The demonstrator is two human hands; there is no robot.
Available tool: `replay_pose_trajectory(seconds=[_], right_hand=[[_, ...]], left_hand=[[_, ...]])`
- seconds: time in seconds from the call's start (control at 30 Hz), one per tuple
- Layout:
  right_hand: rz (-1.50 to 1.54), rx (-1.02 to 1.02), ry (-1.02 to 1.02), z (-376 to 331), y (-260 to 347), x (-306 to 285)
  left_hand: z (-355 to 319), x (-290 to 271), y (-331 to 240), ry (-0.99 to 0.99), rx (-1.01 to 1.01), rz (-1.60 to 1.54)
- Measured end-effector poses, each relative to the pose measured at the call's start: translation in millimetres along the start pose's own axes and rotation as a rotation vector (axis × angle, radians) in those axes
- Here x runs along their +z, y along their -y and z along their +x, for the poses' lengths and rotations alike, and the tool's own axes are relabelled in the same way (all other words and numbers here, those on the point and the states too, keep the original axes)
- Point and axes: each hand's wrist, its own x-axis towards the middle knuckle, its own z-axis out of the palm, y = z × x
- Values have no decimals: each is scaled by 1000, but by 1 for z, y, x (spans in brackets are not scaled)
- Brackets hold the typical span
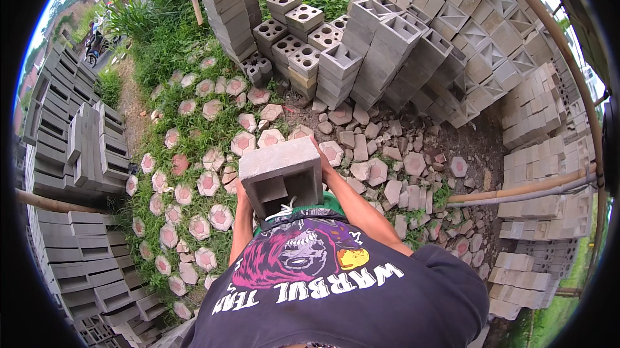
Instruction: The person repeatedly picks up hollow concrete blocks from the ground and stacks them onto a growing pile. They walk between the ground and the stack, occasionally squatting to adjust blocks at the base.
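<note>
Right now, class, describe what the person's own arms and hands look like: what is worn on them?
Both forearms are bare, with no gloves, watch or bands visible. The left hand and right hand are bare too. Short black T-shirt sleeves end above the elbows.

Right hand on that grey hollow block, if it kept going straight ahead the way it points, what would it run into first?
The right hand points forward along the side of the grey hollow block. Straight on, it would probably first meet the hexagonal pavers on the ground, well before the stacked concrete blocks; depth is unclear.
</note>
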Motion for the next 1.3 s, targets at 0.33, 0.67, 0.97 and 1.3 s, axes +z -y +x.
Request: replay_pose_trajectory(seconds=[0.33,0.67,0.97,1.3], right_hand=[[239,101,115,107,90,-24],[457,-5,-54,141,124,-91],[518,-228,-301,197,214,-89],[746,-213,-653,285,228,-60]], left_hand=[[113,86,-67,10,44,80],[228,186,-96,149,-75,457],[315,312,-172,420,-61,461],[461,312,-195,465,-236,565]])
